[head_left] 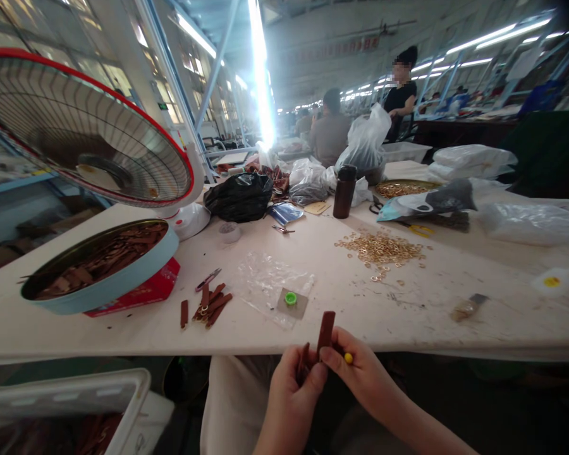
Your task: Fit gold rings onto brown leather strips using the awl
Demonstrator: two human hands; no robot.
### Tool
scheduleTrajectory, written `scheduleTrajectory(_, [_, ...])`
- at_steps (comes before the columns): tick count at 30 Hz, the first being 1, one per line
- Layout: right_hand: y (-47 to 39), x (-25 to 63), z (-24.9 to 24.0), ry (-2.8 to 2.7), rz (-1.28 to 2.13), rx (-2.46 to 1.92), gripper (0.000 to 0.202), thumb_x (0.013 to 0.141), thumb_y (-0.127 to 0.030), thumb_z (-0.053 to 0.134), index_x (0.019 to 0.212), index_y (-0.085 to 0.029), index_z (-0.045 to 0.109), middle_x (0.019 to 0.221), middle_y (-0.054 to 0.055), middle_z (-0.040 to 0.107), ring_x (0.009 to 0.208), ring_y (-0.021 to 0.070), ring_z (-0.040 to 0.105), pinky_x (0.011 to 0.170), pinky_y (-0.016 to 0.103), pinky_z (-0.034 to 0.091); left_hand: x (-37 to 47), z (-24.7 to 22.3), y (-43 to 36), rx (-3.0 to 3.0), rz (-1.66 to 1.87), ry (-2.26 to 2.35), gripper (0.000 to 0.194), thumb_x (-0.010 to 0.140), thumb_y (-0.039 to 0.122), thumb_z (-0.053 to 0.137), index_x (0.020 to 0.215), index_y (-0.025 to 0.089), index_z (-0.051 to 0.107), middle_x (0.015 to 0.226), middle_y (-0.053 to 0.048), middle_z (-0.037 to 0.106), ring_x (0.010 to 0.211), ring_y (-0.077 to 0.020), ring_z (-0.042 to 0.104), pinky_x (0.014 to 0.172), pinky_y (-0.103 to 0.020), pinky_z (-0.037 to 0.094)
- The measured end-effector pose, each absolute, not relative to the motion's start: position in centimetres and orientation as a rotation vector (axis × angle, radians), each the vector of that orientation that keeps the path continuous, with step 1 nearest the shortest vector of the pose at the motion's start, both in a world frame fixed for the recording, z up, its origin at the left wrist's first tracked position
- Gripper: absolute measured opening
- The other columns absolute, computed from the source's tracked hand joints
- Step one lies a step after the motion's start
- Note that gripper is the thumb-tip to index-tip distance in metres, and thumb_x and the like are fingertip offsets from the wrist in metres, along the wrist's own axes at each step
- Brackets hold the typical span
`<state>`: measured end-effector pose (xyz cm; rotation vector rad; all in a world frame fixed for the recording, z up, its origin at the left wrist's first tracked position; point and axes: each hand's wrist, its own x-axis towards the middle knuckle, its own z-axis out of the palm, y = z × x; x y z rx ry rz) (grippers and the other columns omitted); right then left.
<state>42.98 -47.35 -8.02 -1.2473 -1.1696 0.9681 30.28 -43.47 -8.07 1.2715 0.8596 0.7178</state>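
- We are having a bare left hand (294, 382) and a bare right hand (353, 361) showing.
- We are baring both forearms (415, 417) as far as they show, each widening away from its wrist.
- We are wearing pale beige-grey trousers (232, 404), plain and loosely creased, partly in shadow.

Showing red on the fan's rim (28, 51), pale blue around the round tray (109, 289), reddish brown across the strips (326, 328), gold over the rings (389, 249), bright green on the cap (291, 298).

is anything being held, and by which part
A brown strip, by its lower end, in the right hand. The left hand holds another brown piece; where on it is unclear.
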Motion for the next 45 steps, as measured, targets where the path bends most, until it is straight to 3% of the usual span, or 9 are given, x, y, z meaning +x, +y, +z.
scheduleTrajectory(7, [-46.7, 42.8, -8.2, -1.197, 0.963, -1.299, 0.025, 0.086, -0.039, 0.047, 0.073, -0.017, 0.053, 0.07, 0.002, 0.057, 0.069, 0.0179, 0.052, 0.063, 0.028, 0.044, 30.2, -8.6, -42.5, 1.209, 0.714, 0.854, 0.018, 0.071, 0.033, 0.063, 0.073, 0.015, 0.059, 0.07, -0.001, 0.059, 0.068, -0.0151, 0.051, 0.064, -0.024, 0.038])
scheduleTrajectory(11, [-46.4, 42.5, -8.8, -1.184, 0.898, -1.38, 0.028, 0.086, -0.039, 0.044, 0.067, -0.018, 0.048, 0.064, 0.0, 0.051, 0.061, 0.0154, 0.046, 0.056, 0.026, 0.04, 30.3, -9.2, -41.8, 1.095, 0.64, 0.87, 0.027, 0.064, 0.039, 0.068, 0.075, 0.015, 0.062, 0.065, 0.001, 0.059, 0.058, -0.0122, 0.048, 0.056, -0.022, 0.036])
scheduleTrajectory(14, [-46.1, 42.2, -9.4, -1.179, 0.887, -1.41, 0.03, 0.086, -0.041, 0.043, 0.067, -0.018, 0.047, 0.062, -0.001, 0.047, 0.059, 0.0148, 0.042, 0.054, 0.025, 0.038, 30.3, -9.3, -41.4, 1.043, 0.559, 0.918, 0.031, 0.06, 0.041, 0.07, 0.076, 0.014, 0.065, 0.056, 0.003, 0.054, 0.049, -0.0094, 0.041, 0.048, -0.022, 0.029])
scheduleTrajectory(19, [-45.3, 43.2, -9.3, -1.112, 0.982, -1.393, 0.037, 0.087, -0.049, 0.041, 0.066, -0.019, 0.046, 0.056, -0.003, 0.042, 0.052, 0.0133, 0.039, 0.05, 0.024, 0.035, 30.2, -8.9, -41.1, 0.981, 0.563, 0.984, 0.022, 0.06, 0.033, 0.069, 0.068, 0.015, 0.061, 0.048, 0.007, 0.042, 0.043, -0.0063, 0.029, 0.046, -0.021, 0.022])
scheduleTrajectory(24, [-43.3, 46.3, -9.1, -0.915, 0.745, -1.372, 0.042, 0.091, -0.052, 0.033, 0.073, -0.019, 0.053, 0.063, 0.001, 0.051, 0.063, 0.0162, 0.048, 0.059, 0.026, 0.039, 30.2, -8.4, -40.4, 0.917, 0.639, 1.021, 0.018, 0.062, 0.03, 0.065, 0.068, 0.016, 0.058, 0.05, 0.008, 0.038, 0.044, -0.0059, 0.024, 0.045, -0.022, 0.016])
scheduleTrajectory(29, [-39.8, 47.3, -8.9, -0.842, 0.521, -1.388, 0.044, 0.091, -0.052, 0.031, 0.069, -0.019, 0.051, 0.058, 0.0, 0.052, 0.056, 0.015, 0.048, 0.052, 0.025, 0.036, 29.6, -8.2, -38.6, 0.851, 0.735, 1.067, 0.027, 0.063, 0.034, 0.066, 0.079, 0.015, 0.058, 0.05, 0.009, 0.033, 0.044, -0.0062, 0.021, 0.045, -0.022, 0.012])
scheduleTrajectory(37, [-35.1, 46.1, -10.6, -1.134, 0.479, -1.376, 0.037, 0.093, -0.045, 0.034, 0.069, -0.02, 0.049, 0.059, -0.002, 0.049, 0.058, 0.0144, 0.047, 0.056, 0.025, 0.038, 28.8, -9.7, -35.8, 0.851, 0.778, 1.133, 0.022, 0.064, 0.03, 0.066, 0.081, 0.016, 0.062, 0.058, 0.004, 0.047, 0.053, -0.0094, 0.036, 0.048, -0.021, 0.025])
scheduleTrajectory(41, [-34.2, 46.0, -11.6, -1.161, 0.511, -1.405, 0.037, 0.093, -0.044, 0.034, 0.068, -0.02, 0.048, 0.059, -0.002, 0.048, 0.057, 0.0143, 0.047, 0.056, 0.025, 0.038, 28.9, -10.2, -35.1, 0.832, 0.777, 1.119, 0.019, 0.064, 0.028, 0.066, 0.079, 0.016, 0.062, 0.066, 0.0, 0.055, 0.069, -0.0157, 0.048, 0.061, -0.023, 0.036])
scheduleTrajectory(45, [-33.8, 45.8, -12.0, -1.189, 0.534, -1.416, 0.038, 0.093, -0.044, 0.034, 0.068, -0.02, 0.048, 0.059, -0.002, 0.048, 0.057, 0.0149, 0.048, 0.056, 0.025, 0.038, 28.8, -10.6, -34.7, 0.845, 0.782, 1.162, 0.019, 0.063, 0.031, 0.066, 0.075, 0.017, 0.062, 0.068, 0.0, 0.057, 0.071, -0.0169, 0.05, 0.065, -0.024, 0.037])
